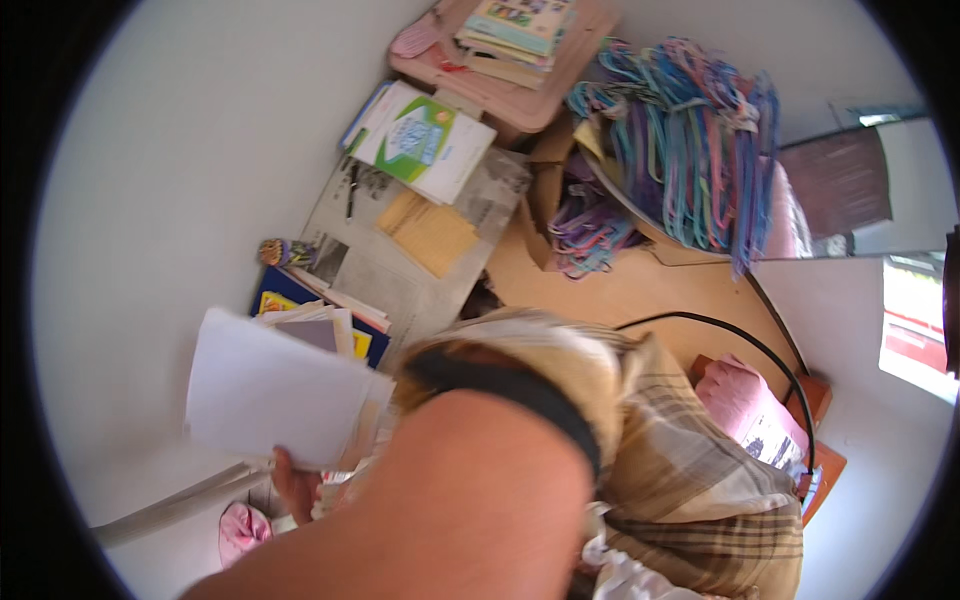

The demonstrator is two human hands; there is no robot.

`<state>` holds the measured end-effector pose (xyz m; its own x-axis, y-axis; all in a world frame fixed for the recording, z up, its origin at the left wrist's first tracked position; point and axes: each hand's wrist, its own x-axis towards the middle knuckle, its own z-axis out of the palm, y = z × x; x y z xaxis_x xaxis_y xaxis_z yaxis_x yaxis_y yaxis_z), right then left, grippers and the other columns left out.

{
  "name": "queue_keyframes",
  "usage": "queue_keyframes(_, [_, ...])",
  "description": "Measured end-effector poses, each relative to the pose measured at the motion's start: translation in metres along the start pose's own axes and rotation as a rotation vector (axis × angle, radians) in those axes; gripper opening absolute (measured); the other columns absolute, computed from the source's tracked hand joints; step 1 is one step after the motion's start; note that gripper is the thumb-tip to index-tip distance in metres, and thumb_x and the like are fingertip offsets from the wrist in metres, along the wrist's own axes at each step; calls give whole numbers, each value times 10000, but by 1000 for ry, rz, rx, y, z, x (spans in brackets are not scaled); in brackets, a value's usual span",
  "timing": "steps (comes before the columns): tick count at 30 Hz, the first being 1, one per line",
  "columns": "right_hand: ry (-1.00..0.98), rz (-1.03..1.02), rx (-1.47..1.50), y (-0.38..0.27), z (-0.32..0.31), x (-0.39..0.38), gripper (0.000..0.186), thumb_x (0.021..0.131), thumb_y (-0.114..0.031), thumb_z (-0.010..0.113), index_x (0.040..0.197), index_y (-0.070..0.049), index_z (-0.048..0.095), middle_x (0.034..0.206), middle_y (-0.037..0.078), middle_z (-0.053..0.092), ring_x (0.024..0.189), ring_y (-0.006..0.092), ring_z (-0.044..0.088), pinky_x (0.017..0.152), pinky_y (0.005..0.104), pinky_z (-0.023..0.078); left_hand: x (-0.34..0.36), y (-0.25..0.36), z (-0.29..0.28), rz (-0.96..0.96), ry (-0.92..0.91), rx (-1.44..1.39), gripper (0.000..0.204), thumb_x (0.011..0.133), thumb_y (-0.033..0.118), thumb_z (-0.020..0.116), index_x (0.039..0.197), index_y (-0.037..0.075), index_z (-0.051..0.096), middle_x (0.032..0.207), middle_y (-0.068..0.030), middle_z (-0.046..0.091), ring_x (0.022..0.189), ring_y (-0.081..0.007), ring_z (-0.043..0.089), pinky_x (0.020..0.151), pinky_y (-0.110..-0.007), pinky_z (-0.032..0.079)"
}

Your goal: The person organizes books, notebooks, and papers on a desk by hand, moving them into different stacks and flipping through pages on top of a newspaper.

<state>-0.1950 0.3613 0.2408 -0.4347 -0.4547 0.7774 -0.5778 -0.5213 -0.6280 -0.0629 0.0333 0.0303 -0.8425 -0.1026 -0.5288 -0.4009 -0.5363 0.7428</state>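
Note:
At the lower left my left hand (pixel 289 480) holds white sheets of paper (pixel 270 385) by their lower edge, with some cream sheets behind them. Behind the papers sit blue and yellow books and loose papers (pixel 282 292) on a surface covered with newspaper (pixel 330 220). A large bare limb (pixel 440 500) fills the bottom centre; I cannot tell which part of me it is. Brown plaid cloth (pixel 690 480) and a black band lie beyond it. I cannot see my right hand.
A pen cup (pixel 285 252), pen (pixel 352 190), yellow pad (pixel 425 230) and book stack (pixel 420 140) are on the newspaper. Behind are a pink bin (pixel 555 100) and bundles of coloured cords (pixel 680 160) by a cardboard box. A black cable (pixel 720 325) arches over a wooden top (pixel 560 290).

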Motion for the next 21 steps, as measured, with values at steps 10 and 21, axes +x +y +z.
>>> queue_keyframes(10, [1002,1294,-278,246,-174,-279,560,868,-287,670,1268,42,455,1035,137,619,879,198,611,774,308,511,89,-18,94,-58,38,44,546,941,163,540,1420,60,300,1372,-97,431,1258,-275,423,1085,-477,322])
queue_keyframes(21, [1141,1776,-139,324,-210,-377,349,854,-226,678,1051,55,616,893,120,672,639,187,646,443,287,526,92,-39,117,-123,225,-46,575,924,160,574,1421,72,300,1377,-86,430,1271,-262,416,1087,-467,330])
